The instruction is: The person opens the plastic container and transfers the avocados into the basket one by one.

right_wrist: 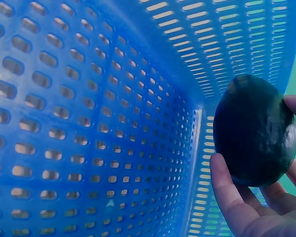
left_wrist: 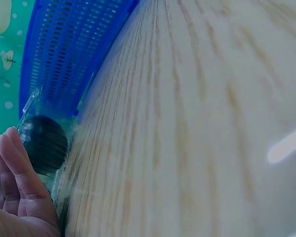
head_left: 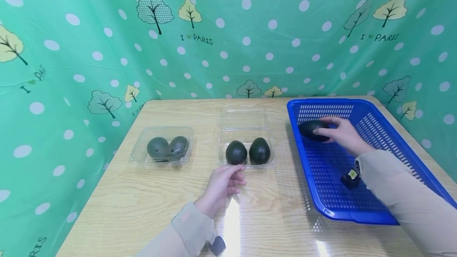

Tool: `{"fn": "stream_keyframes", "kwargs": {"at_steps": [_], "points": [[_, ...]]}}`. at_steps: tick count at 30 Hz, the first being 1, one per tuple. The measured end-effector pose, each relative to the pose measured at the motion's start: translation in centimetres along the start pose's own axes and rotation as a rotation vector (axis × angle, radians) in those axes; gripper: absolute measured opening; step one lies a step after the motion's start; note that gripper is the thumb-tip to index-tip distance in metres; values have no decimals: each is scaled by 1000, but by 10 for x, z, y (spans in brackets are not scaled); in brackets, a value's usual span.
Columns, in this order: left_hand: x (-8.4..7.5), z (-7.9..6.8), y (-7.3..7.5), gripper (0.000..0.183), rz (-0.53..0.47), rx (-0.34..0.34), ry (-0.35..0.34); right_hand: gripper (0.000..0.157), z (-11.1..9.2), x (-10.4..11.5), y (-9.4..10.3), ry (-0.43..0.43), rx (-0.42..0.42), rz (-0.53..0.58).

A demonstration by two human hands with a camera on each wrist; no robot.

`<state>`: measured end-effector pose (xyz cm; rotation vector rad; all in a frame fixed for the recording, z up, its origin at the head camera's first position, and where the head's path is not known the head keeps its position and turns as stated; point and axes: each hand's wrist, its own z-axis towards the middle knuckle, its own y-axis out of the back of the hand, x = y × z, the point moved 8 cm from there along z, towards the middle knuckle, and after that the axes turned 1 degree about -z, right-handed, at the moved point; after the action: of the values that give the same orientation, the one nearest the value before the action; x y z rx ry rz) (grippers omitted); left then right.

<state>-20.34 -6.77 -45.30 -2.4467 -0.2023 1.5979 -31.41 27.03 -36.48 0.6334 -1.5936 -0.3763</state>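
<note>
My right hand (head_left: 340, 132) grips a dark avocado (head_left: 314, 131) inside the blue basket, near its far left corner. Fingers and thumb wrap the avocado (right_wrist: 256, 131) in the right wrist view, where it appears against the slotted basket wall. My left hand (head_left: 223, 185) is at the front edge of an open clear plastic clamshell box (head_left: 244, 124), fingers loosely extended and fingertips right at the rim. Two avocados sit side by side in that box, a left one (head_left: 236, 152) and a right one (head_left: 259, 151). In the left wrist view, the fingers are beside one avocado (left_wrist: 43, 144).
A second clear box (head_left: 162, 130), its lid closed over two avocados (head_left: 158, 148), stands on the left of the wooden table (head_left: 143, 201). The blue basket (head_left: 310, 181) fills the right side. A green dotted curtain (head_left: 250, 23) hangs behind the table and along the left.
</note>
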Motion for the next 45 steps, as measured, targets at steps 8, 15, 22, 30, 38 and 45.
{"fn": "stream_keyframes", "kwargs": {"at_steps": [8,15,22,30,38,45], "points": [[1,0,0,24,-3,-1,-1,74,0,-4,-6,11,35,17],[2,1,0,23,-9,-9,-2,73,-1,-5,-8,5,32,5],[2,1,-1,24,-8,-11,3,77,-2,-13,-11,-39,40,-14],[0,1,-2,26,4,-10,-3,78,0,-12,-10,-38,38,-17],[0,1,-2,25,10,-10,-7,78,1,-12,-11,-41,44,-23],[0,0,-2,25,10,-7,-10,79,1,-15,-13,-56,53,-42]]}}
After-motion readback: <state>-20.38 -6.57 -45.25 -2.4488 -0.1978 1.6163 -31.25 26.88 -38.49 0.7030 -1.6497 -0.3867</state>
